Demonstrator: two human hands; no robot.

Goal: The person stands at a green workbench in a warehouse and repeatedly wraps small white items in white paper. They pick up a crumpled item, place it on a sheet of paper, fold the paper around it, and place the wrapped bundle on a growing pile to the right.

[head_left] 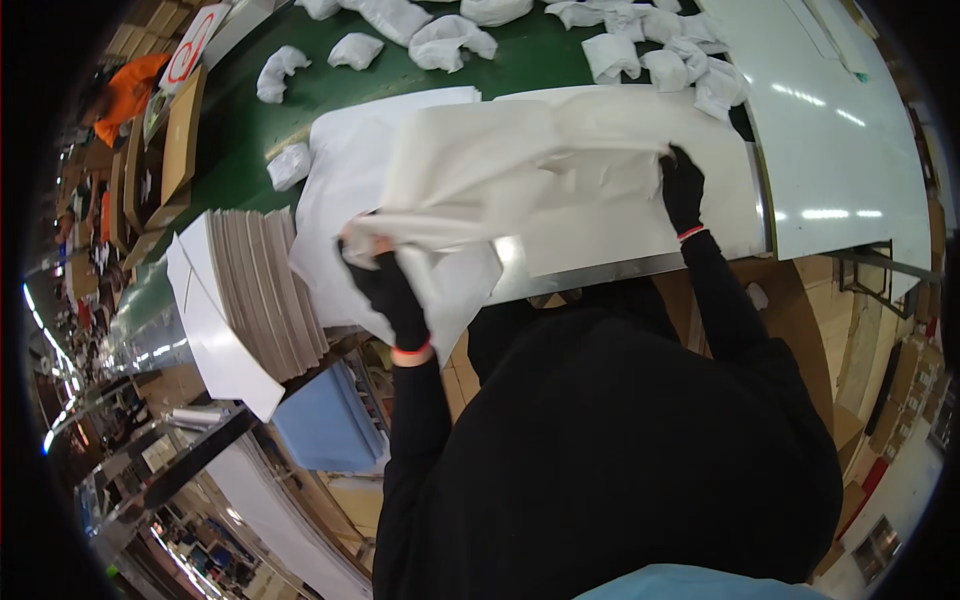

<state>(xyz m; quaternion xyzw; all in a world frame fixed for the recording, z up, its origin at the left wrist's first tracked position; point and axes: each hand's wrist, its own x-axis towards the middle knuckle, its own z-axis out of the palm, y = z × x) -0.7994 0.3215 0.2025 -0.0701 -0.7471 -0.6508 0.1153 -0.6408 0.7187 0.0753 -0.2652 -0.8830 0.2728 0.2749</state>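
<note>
A large sheet of thin off-white paper (470,160) stretches between my hands, creased and lifted in folds. My left hand (388,288), in a black glove with bare fingertips and a red cuff, grips the sheet's near left part. On the right, my gloved right hand (684,190) pinches its other end. More white sheets (345,190) lie flat beneath, and a thin one droops over the table's metal front edge (600,277) near my left hand. What lies under the folds is hidden.
Crumpled white paper wads (450,42) are scattered across the green table (235,140). A thick stack of boards (262,290) stands left of my left hand. A pale glossy tabletop (830,150) adjoins at right. Cardboard boxes (180,140) and a person in orange (130,95) are far left.
</note>
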